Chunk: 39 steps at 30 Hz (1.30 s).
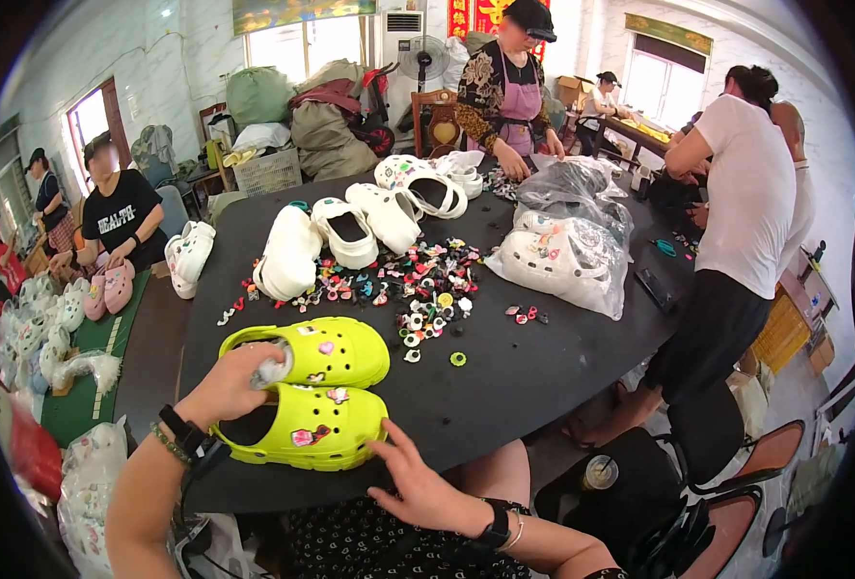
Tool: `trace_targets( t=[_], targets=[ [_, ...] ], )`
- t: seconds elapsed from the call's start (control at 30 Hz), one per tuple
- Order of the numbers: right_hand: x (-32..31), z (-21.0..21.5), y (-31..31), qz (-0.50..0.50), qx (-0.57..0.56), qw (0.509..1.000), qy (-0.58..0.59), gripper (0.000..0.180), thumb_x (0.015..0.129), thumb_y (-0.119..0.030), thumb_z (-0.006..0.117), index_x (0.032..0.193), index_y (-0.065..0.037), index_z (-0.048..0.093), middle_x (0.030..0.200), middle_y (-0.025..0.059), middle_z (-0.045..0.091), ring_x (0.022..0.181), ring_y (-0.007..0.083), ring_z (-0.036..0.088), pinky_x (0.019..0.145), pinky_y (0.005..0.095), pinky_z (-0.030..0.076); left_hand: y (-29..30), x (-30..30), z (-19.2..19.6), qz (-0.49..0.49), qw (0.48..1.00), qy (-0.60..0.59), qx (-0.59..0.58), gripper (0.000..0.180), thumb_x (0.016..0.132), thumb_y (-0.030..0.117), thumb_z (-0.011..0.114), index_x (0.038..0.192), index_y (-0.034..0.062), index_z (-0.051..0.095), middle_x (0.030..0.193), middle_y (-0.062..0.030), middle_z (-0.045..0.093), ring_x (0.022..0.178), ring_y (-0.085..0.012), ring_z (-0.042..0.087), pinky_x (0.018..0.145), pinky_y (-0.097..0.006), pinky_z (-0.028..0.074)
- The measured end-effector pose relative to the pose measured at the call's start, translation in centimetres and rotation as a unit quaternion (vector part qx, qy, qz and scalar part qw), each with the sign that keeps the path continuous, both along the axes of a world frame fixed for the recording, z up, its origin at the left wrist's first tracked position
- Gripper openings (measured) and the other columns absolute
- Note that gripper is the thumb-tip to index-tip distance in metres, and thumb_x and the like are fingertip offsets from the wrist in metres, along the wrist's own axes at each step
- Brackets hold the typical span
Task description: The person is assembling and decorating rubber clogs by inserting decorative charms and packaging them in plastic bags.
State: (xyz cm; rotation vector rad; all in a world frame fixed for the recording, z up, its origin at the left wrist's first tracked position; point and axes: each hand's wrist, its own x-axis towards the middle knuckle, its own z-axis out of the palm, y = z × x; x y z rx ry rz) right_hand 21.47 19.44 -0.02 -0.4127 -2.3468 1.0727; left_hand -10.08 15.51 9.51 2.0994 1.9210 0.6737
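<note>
A wide black table (504,357) fills the middle of a crowded workroom, with other people standing and sitting round it, bags and bundles stacked under the windows behind; on it lie bagged white clogs (564,259), a row of loose white clogs (350,232) and a scatter of small coloured charms (418,285); nearest the wearer sit two lime-green clogs (312,391) side by side, charms already on their uppers; the left hand (230,381) has its fingers closed on a small whitish wad at the far clog's opening; the right hand (413,482) lies flat, fingers spread, touching the near clog's toe; judged from this, steadying the pair while pressing gently would keep it from sliding
</note>
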Motion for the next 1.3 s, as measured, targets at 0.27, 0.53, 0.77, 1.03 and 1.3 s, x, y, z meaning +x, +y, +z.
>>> trace_targets(
  t=[0.27, 0.53, 0.77, 1.03, 1.3],
  targets=[
    [-1.5, 0.1, 0.2, 0.014, 0.037, 0.999, 0.011, 0.065, 0.078, -0.002, 0.071, 0.137, -0.002, 0.041, 0.150, 0.0372, 0.013, 0.125, 0.0518, 0.046, 0.102, 0.0450, 0.046, -2.2, -0.4, -3.2, 0.104, 0.987, 0.107, 0.061, 0.071, 0.069, 0.001, 0.076, 0.134, 0.0064, 0.047, 0.146, -0.0241, 0.033, 0.136, -0.0433, 0.034, 0.108, -0.044, 0.036],
    [1.2, 1.1, 8.2, -0.008, 0.081, 0.997, -0.001, 0.027, 0.084, -0.008, 0.066, 0.109, -0.002, 0.058, 0.124, 0.0205, 0.056, 0.112, 0.0377, 0.056, 0.095, 0.0417, 0.048, -5.3, 3.4, 1.0, 0.173, 0.960, 0.131, 0.175, 0.034, 0.076, 0.004, 0.071, 0.108, -0.0007, 0.059, 0.120, -0.0220, 0.058, 0.111, -0.0349, 0.056, 0.091, -0.040, 0.046],
    [0.1, 1.4, 19.7, -0.157, 0.174, 0.963, -0.134, 0.045, 0.076, -0.012, 0.077, 0.116, -0.006, 0.058, 0.110, 0.0176, 0.057, 0.103, 0.0364, 0.059, 0.088, 0.0429, 0.050, -7.5, 5.7, 0.2, 0.231, 0.950, -0.212, -0.012, 0.025, 0.094, 0.021, 0.063, 0.096, -0.0044, 0.065, 0.079, -0.0112, 0.067, 0.070, -0.0124, 0.061, 0.064, -0.028, 0.049],
    [-2.9, -0.7, 25.6, -0.130, 0.188, 0.953, -0.199, 0.055, 0.068, -0.014, 0.084, 0.116, -0.007, 0.060, 0.110, 0.0181, 0.057, 0.102, 0.0364, 0.058, 0.088, 0.0419, 0.049, -4.2, 4.8, -1.3, 0.219, 0.802, -0.510, -0.219, 0.052, 0.099, 0.039, 0.057, 0.121, -0.0087, 0.059, 0.110, -0.0061, 0.066, 0.097, -0.0093, 0.059, 0.084, -0.024, 0.049],
    [-2.2, -1.5, 24.7, -0.143, 0.219, 0.955, -0.139, 0.018, 0.074, -0.008, 0.077, 0.085, -0.002, 0.065, 0.082, 0.0129, 0.066, 0.076, 0.0303, 0.064, 0.069, 0.0391, 0.051, -2.6, 6.5, -1.9, 0.177, 0.813, -0.519, -0.193, 0.043, 0.093, 0.021, 0.066, 0.127, -0.0038, 0.056, 0.121, -0.0091, 0.066, 0.104, -0.0150, 0.064, 0.091, -0.029, 0.050]
  ],
)
